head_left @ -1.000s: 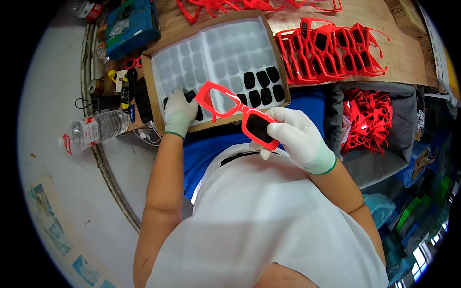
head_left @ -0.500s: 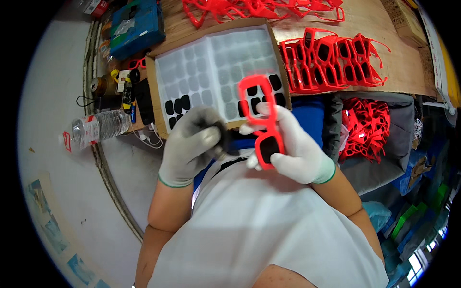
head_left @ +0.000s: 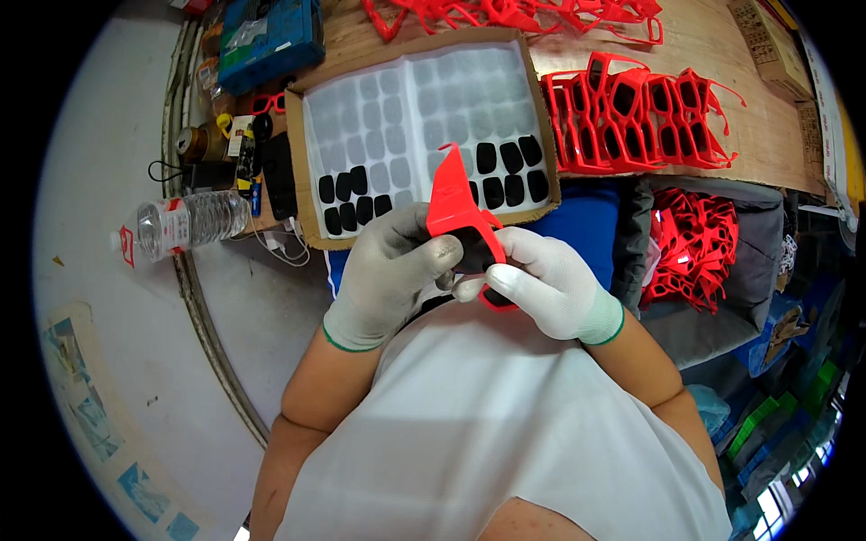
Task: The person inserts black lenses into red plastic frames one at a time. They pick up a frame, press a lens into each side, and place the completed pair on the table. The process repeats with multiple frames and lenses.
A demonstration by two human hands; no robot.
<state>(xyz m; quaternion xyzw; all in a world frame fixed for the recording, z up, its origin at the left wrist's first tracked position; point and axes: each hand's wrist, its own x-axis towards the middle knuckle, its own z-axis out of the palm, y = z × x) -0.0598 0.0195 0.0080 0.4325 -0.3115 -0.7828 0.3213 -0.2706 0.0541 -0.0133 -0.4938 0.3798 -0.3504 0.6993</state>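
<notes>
Both my hands wear white knit gloves with green cuffs and meet in front of my apron. Between them is a red sunglasses frame, tilted, with one temple arm pointing up. My right hand grips it, thumb and fingers closed near the bridge. At the opening nearer the left side, my left hand, its glove smudged grey, pinches a dark lens against the frame. The left fingertips are partly hidden behind the frame. Another dark lens shows in the lower opening, under my right thumb.
Beyond my hands lies a shallow cardboard box with black lenses and paper-covered ones. Red sunglasses stand in rows at the right, and a grey bin holds more red frames. A water bottle and a blue case are at left.
My left hand has moved right with the dark lens and now meets the frame at the opening that showed through before. My right hand has turned the frame so its temple arm points up.
</notes>
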